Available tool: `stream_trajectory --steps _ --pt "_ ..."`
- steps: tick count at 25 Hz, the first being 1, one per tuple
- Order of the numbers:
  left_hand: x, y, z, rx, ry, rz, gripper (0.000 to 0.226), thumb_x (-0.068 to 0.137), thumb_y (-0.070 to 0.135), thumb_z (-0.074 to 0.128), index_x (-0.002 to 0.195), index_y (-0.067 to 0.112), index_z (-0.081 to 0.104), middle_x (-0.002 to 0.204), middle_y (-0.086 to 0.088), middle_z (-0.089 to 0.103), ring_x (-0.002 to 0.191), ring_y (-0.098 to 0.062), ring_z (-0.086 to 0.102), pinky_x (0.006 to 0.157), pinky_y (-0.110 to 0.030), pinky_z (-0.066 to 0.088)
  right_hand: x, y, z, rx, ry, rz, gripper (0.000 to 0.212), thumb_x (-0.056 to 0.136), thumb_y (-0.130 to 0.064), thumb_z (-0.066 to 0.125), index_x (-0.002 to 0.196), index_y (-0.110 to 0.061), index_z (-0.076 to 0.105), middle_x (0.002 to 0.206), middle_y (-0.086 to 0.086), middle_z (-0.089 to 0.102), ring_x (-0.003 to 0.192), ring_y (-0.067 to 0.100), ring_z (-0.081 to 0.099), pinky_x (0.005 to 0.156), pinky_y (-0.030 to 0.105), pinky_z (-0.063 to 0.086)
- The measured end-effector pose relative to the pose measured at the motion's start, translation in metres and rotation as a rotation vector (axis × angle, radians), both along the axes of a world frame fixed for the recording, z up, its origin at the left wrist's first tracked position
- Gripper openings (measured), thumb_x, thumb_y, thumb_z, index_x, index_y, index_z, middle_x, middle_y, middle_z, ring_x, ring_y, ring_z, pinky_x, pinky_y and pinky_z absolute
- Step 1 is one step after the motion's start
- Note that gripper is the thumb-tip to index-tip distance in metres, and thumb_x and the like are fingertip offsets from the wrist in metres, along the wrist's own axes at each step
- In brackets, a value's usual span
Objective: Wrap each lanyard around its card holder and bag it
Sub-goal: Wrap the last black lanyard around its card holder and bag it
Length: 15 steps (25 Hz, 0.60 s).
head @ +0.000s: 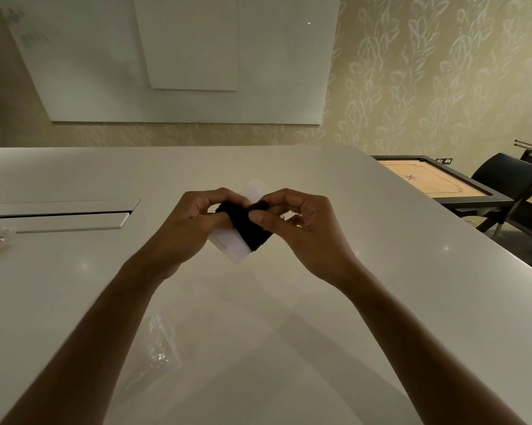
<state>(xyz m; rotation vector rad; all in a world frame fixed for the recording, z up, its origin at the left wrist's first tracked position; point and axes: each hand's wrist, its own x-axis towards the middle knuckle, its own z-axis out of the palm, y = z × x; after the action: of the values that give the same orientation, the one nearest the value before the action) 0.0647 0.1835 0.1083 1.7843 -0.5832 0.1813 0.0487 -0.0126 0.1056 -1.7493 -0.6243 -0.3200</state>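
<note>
L hand (194, 219) grips the white card holder (232, 245) w/ the black lanyard (249, 225) wound across its middle, R hand (292, 222) pinches the band, clear bag (157, 351) prob nearer L arm.

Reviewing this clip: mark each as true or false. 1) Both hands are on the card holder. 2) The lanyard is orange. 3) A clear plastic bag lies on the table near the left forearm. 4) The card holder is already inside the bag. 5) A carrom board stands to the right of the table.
1) True: the left hand and right hand both grip the clear plastic card holder.
2) False: the fabric lanyard wrapped round it is black.
3) True: the clear plastic bag lies on the white table.
4) False: it is held above the table, unbagged.
5) True: the wooden carrom board.
</note>
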Motion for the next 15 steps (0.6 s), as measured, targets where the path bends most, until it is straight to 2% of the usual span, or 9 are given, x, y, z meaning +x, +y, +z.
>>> stream_trajectory --steps 2,4,7,11,15 --pt "-0.003 -0.002 0.002 0.022 -0.032 0.017 0.038 0.077 0.003 0.045 0.088 0.027 0.072 0.087 0.012 0.070 0.086 -0.002 0.065 0.073 -0.012 0.049 0.001 0.000 0.000 -0.007 -0.060 -0.111 0.004 0.086 -0.026 0.074 0.088 -0.022 0.074 0.082 -0.005 0.066 0.077 0.019 0.061 0.061 0.029 0.046" --pt "-0.005 -0.001 0.004 0.060 -0.077 0.002 0.039 0.078 -0.001 0.043 0.093 0.024 0.069 0.094 0.010 0.070 0.090 -0.004 0.066 0.073 -0.013 0.050 0.002 0.000 -0.001 -0.021 -0.108 -0.232 0.004 0.087 -0.025 0.073 0.087 -0.021 0.073 0.086 -0.009 0.066 0.082 0.008 0.062 0.058 0.016 0.042" --pt "-0.006 0.000 0.006 0.060 -0.088 -0.014 0.036 0.080 0.002 0.048 0.103 0.024 0.065 0.104 0.011 0.067 0.096 -0.009 0.065 0.072 -0.018 0.053 -0.001 0.004 -0.004 -0.071 -0.153 -0.354 0.004 0.090 -0.026 0.069 0.092 -0.022 0.070 0.087 -0.014 0.069 0.082 0.004 0.064 0.055 0.016 0.043" --pt "-0.005 -0.002 0.003 0.028 -0.079 0.014 0.040 0.086 -0.009 0.049 0.107 0.023 0.063 0.108 0.012 0.066 0.095 -0.010 0.066 0.070 -0.017 0.052 -0.008 0.012 -0.007 -0.176 -0.161 -0.335 0.009 0.091 -0.028 0.067 0.098 -0.022 0.067 0.088 -0.012 0.071 0.072 0.008 0.063 0.056 0.013 0.037" --pt "-0.003 -0.006 0.000 0.093 -0.124 0.078 0.046 0.086 -0.013 0.050 0.109 0.026 0.061 0.111 0.015 0.063 0.102 0.000 0.060 0.073 -0.010 0.049 -0.009 0.009 -0.003 -0.205 -0.025 -0.278 0.006 0.089 -0.026 0.071 0.093 -0.022 0.069 0.090 -0.010 0.068 0.079 0.003 0.062 0.060 0.011 0.043"
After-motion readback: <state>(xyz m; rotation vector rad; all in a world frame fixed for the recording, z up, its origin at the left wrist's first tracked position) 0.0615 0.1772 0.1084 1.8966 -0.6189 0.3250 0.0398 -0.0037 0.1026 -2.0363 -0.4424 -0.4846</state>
